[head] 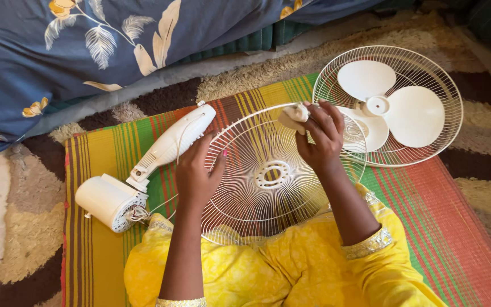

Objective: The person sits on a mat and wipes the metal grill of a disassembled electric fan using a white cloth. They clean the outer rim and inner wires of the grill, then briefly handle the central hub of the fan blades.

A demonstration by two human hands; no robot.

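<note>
Two hands are working on the round wire fan guard (268,176), which is leaning on the person's lap over the striped mat (95,148). The left hand (195,173) is gripping its rim. The right hand (320,136) is pinching a small white cloth (294,116) against the wires near the mat's far edge. Holding the rim tight is likely helping the cloth rub well.

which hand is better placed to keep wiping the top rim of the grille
Right. The right hand already presses a pale cloth against the wire grille at its upper rim, while the left hand steadies the grille's left edge.
</note>
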